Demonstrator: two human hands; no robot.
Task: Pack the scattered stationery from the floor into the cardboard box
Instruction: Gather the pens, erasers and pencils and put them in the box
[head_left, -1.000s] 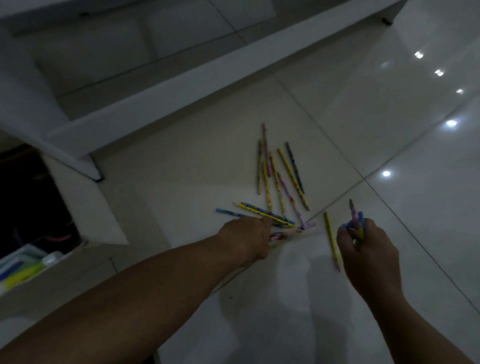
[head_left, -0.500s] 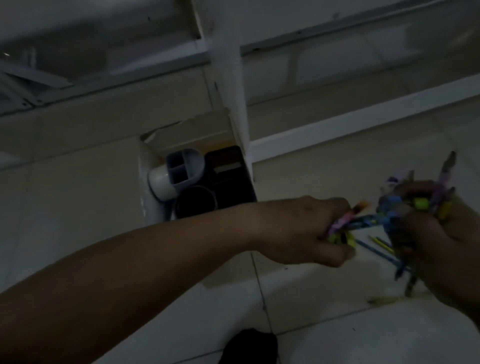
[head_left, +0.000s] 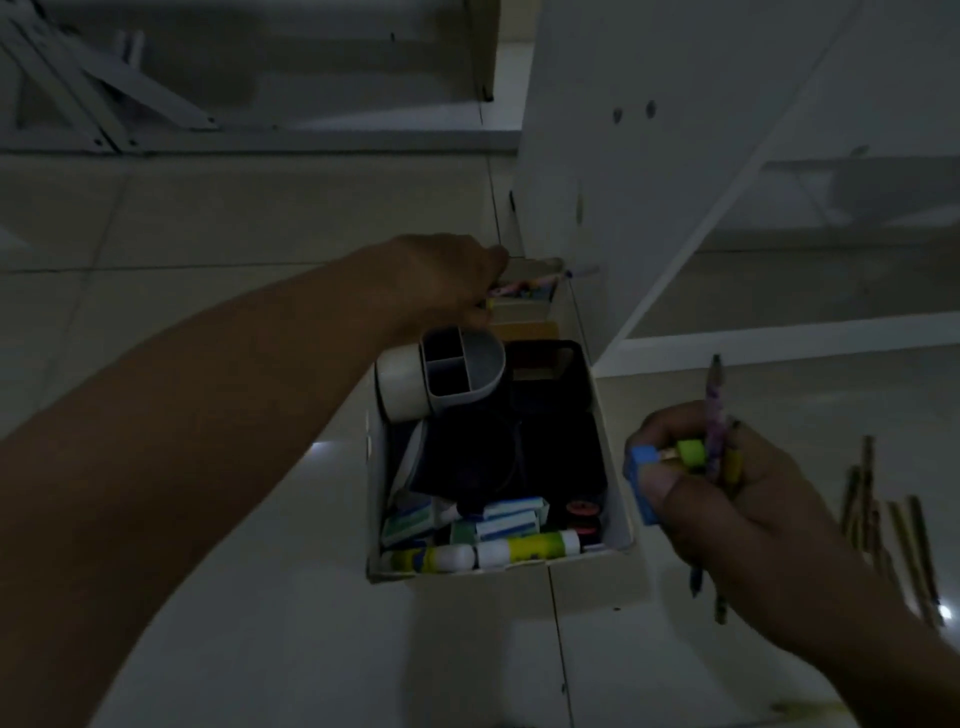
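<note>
Though dim — left hand (head_left: 441, 283) tight round pencils (head_left: 524, 287) over cardboard box (head_left: 618, 499); right hand (head_left: 727, 499) likewise — another bunch (head_left: 714, 415).

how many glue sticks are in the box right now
2. Both lie end to end along the near wall of the cardboard box: left glue stick, right glue stick. More may be hidden under other stationery.

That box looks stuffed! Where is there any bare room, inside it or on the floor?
Crowded: the box at its near end, packed with glue sticks and small cartons, and its far left corner, filled by the grey pen holder. Freer: the dark tray behind the cartons looks bare, and so do the floor tiles in front of the box, left of the loose pencils.
</note>
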